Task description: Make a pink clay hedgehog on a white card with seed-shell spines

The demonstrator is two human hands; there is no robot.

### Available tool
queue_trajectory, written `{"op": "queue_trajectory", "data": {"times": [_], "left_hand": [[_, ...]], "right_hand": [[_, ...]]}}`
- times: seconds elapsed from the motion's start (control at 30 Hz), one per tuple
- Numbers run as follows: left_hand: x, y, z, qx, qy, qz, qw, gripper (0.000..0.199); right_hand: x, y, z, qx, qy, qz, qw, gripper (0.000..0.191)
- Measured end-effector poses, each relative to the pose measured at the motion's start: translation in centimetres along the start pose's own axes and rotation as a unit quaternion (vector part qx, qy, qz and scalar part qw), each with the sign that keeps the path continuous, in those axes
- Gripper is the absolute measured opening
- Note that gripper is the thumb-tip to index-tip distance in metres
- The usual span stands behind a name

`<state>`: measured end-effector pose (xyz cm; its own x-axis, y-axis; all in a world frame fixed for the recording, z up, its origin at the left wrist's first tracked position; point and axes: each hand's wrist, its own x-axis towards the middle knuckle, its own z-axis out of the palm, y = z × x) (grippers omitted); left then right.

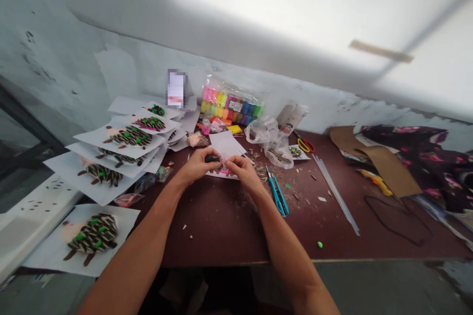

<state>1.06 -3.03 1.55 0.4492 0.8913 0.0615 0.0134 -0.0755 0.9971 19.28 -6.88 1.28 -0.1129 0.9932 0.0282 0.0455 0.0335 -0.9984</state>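
My left hand (197,165) is closed around a dark, soft-looking lump (212,158), perhaps modelling clay. Close beside it, my right hand (242,170) has its thumb and fingers pinched together. Whatever those fingertips hold is too small to make out. Both hands are over white paper (226,143) with a bit of pink on it, partly hidden by the fingers. Striped seeds (261,173) lie scattered to the right of my right hand. Near that wrist rests a teal box cutter (278,192) on the brown table (221,236).
At left, hedgehog pictures made with seeds (125,136) are stacked, near a white power strip (37,206). Behind the hands stand a clear pack of coloured clay (232,103) and a plastic bag (277,145). Rightward lie scissors (306,145), glue sticks (336,194) and a yellow glue gun (375,182).
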Motion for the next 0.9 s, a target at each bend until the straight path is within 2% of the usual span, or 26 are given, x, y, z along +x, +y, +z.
{"op": "queue_trajectory", "data": {"times": [0.2,0.4,0.6,0.77,0.9], "left_hand": [[-0.16,0.28,0.27,-0.006,-0.001,-0.004,1.0,0.031],[-0.08,0.21,0.36,-0.037,0.004,-0.025,0.999,0.038],[0.01,0.17,0.16,-0.043,0.009,-0.024,0.999,0.035],[-0.13,0.3,-0.09,-0.056,0.002,-0.021,0.998,0.031],[-0.05,0.22,-0.16,-0.081,0.014,-0.01,0.997,0.043]], "right_hand": [[-0.12,0.0,0.4,0.004,0.017,0.001,1.0,0.037],[-0.31,-0.44,0.34,-0.001,-0.014,-0.006,1.0,0.039],[-0.15,-0.34,0.34,0.004,-0.017,-0.004,1.0,0.034],[-0.05,-0.03,0.37,0.006,0.026,-0.021,0.999,0.028],[-0.08,-0.12,0.3,-0.017,0.052,-0.052,0.997,0.018]]}}
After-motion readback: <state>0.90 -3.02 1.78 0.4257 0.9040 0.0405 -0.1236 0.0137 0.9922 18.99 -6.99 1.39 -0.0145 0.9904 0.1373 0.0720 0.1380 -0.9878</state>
